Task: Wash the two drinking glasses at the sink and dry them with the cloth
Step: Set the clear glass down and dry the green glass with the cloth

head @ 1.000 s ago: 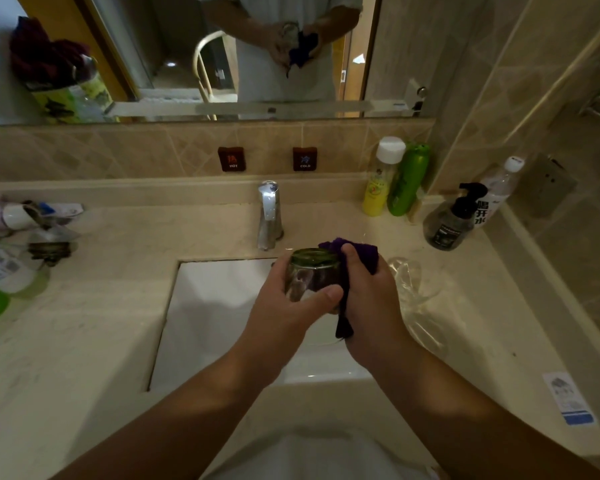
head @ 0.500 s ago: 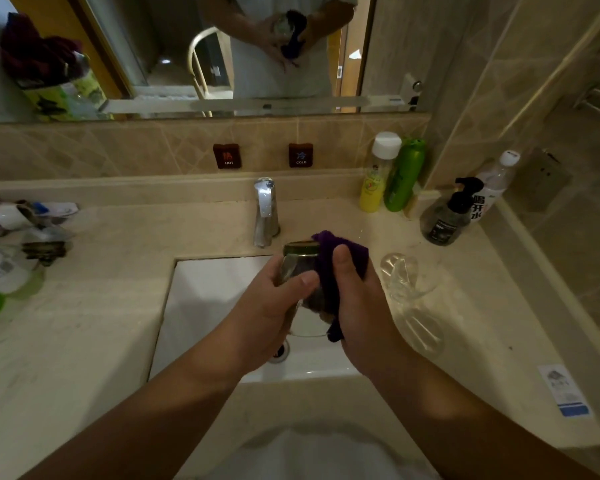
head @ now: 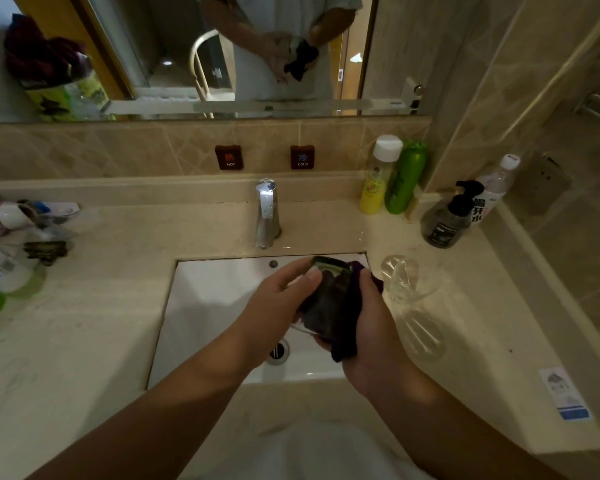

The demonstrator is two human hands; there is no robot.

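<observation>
I hold one clear drinking glass over the white sink, tilted with its rim pointing away. My left hand grips its left side, thumb across the front. My right hand wraps the dark purple cloth around its right side and bottom. Part of the cloth seems stuffed inside the glass. The second clear glass stands on the counter just right of the sink, beyond my right hand.
A chrome faucet rises behind the basin. Yellow and green bottles, a black pump bottle and a water bottle crowd the back right corner. Toiletries lie on the left counter. A mirror hangs above.
The glass has tipped further away from me and dropped lower over the basin. The cloth has slid down around its right side and bottom under my right hand.
</observation>
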